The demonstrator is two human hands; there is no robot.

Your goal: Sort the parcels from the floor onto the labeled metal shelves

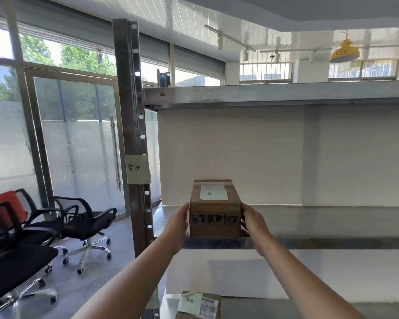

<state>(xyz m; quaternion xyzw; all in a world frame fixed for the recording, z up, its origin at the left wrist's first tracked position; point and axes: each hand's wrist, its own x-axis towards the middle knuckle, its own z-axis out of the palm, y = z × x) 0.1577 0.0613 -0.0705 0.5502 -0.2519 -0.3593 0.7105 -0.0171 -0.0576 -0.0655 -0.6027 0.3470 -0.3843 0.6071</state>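
A brown cardboard parcel [215, 210] with a pale green handwritten note on its top rests at the front left of the middle metal shelf [320, 229]. My left hand [179, 223] presses flat against its left side and my right hand [255, 223] against its right side, so both hold it. A matching green label [138, 169] with handwriting is stuck on the shelf's left upright post [130, 107]. A second parcel [199, 305] with a green note and a barcode sticker lies on the shelf below, near the bottom edge.
An upper shelf [274, 94] runs above, bare underneath. Black office chairs [83, 224], one with a red backrest, stand on the floor to the left by glass doors [78, 143]. A white wall backs the shelving.
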